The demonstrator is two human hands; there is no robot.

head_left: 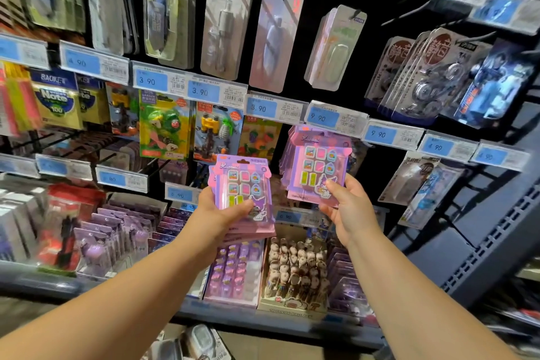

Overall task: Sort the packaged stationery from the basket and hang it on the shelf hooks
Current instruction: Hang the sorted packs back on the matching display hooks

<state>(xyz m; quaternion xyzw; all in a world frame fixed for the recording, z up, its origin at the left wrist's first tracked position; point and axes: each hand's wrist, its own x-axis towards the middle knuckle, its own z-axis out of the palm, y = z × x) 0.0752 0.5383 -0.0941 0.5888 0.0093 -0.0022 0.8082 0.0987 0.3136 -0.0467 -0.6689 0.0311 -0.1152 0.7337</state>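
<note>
My left hand [225, 213] grips a small stack of pink and purple eraser packs [242, 184] from below, thumb across the front of the top pack. My right hand [347, 207] pinches the bottom of another matching pack [318, 166], held up against several identical packs hanging under the 9.90 price tag [323, 117]. The hook that carries them is hidden behind the packs. The basket is out of view.
Black shelf wall with hooks full of blister packs: compasses [225, 20], novelty erasers [163, 126], correction tape [432, 82]. Below my hands a shelf holds a box of small bear pens [295, 272] and purple packs [117, 240]. A grey shelf upright [496, 248] stands at the right.
</note>
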